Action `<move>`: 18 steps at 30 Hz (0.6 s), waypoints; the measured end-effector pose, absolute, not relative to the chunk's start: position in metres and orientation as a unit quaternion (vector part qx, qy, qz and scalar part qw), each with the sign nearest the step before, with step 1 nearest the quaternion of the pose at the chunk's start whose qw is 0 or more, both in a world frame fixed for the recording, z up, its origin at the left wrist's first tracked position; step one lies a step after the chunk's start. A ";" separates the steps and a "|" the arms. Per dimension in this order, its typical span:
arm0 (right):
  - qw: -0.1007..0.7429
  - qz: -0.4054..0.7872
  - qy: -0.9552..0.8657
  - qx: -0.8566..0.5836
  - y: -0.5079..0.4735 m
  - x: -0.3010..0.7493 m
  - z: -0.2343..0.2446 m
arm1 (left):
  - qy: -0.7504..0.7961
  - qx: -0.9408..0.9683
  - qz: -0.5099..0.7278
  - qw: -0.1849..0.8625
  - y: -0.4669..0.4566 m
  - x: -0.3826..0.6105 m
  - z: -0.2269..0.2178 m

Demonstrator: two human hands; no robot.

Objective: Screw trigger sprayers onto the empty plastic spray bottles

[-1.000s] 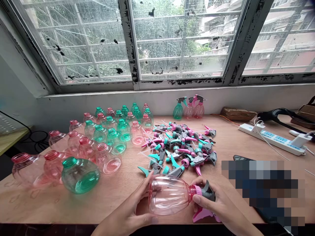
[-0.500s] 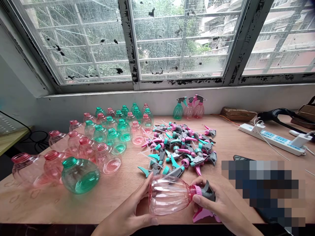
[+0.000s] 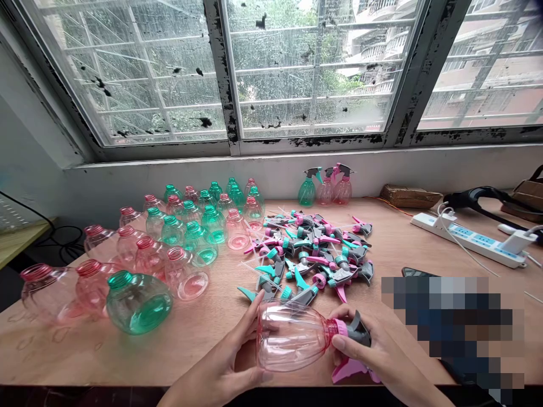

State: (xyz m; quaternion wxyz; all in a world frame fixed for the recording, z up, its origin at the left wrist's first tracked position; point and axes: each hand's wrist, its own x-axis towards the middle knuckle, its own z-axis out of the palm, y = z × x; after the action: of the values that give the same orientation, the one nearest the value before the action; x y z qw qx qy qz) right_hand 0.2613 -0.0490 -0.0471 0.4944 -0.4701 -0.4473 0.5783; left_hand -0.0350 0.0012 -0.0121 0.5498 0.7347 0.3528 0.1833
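A clear pink spray bottle (image 3: pixel 291 336) lies sideways above the table's front edge, its base to the left. Around the base curve the fingers and thumb of my left hand (image 3: pixel 237 353). At the neck, my right hand (image 3: pixel 369 345) pinches the pink collar of a grey and pink trigger sprayer head (image 3: pixel 358 330), which sits on the bottle's mouth. The pink trigger points down below my right fingers. Just behind the bottle is a pile of loose sprayer heads (image 3: pixel 314 249) in grey, pink and teal, some with white tubes.
Several open pink and green bottles (image 3: pixel 144 305) stand in rows at the left. Spray bottles with heads fitted (image 3: pixel 324 189) stand by the wall. At the right are a power strip (image 3: pixel 470 237), a brown block (image 3: pixel 410 196), a black strap (image 3: pixel 483 200) and a partly blurred-out phone (image 3: pixel 418 273).
The bottle has turned a little about its long axis, so its ribs show less. Both hands stay nearly where they were, holding the same parts.
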 end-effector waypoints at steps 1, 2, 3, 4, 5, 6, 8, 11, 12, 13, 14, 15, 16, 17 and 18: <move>0.494 0.578 -0.449 -0.469 -0.049 0.261 -0.047 | 0.355 0.731 0.182 0.554 0.001 -0.035 -0.012; 0.494 0.577 -0.451 -0.469 -0.049 0.261 -0.046 | 0.356 0.727 0.182 0.558 0.001 -0.035 -0.012; 0.493 0.576 -0.452 -0.469 -0.049 0.262 -0.046 | 0.357 0.724 0.180 0.562 0.001 -0.035 -0.013; 0.493 0.576 -0.453 -0.469 -0.049 0.262 -0.045 | 0.357 0.722 0.178 0.565 0.001 -0.035 -0.013; 0.492 0.576 -0.454 -0.469 -0.049 0.262 -0.045 | 0.356 0.722 0.176 0.566 0.002 -0.035 -0.014; 0.491 0.577 -0.454 -0.469 -0.049 0.262 -0.044 | 0.355 0.721 0.173 0.569 0.002 -0.035 -0.014; 0.490 0.579 -0.453 -0.468 -0.049 0.262 -0.044 | 0.347 0.722 0.174 0.573 0.003 -0.033 -0.014; 0.488 0.579 -0.456 -0.468 -0.049 0.263 -0.044 | 0.326 0.725 0.195 0.574 0.002 -0.032 -0.013; 0.487 0.579 -0.457 -0.468 -0.049 0.263 -0.045 | 0.323 0.726 0.197 0.573 0.002 -0.032 -0.012; 0.487 0.579 -0.456 -0.468 -0.049 0.263 -0.045 | 0.321 0.727 0.199 0.573 0.001 -0.032 -0.012; 0.487 0.581 -0.455 -0.467 -0.049 0.263 -0.045 | 0.321 0.727 0.199 0.574 0.001 -0.032 -0.012; 0.487 0.582 -0.453 -0.467 -0.049 0.263 -0.045 | 0.321 0.726 0.199 0.575 0.001 -0.032 -0.012; 0.487 0.583 -0.451 -0.468 -0.049 0.263 -0.045 | 0.322 0.724 0.198 0.577 0.001 -0.032 -0.012; 0.488 0.583 -0.450 -0.468 -0.049 0.262 -0.045 | 0.323 0.722 0.196 0.579 0.001 -0.032 -0.013; 0.489 0.584 -0.450 -0.468 -0.049 0.262 -0.045 | 0.325 0.722 0.195 0.579 0.002 -0.032 -0.013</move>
State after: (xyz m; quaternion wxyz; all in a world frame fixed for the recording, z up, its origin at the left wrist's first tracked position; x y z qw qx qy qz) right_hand 0.2622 -0.0489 -0.0447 0.4886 -0.4676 -0.4495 0.5835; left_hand -0.0317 0.0015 -0.0125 0.5792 0.7216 0.3252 0.1951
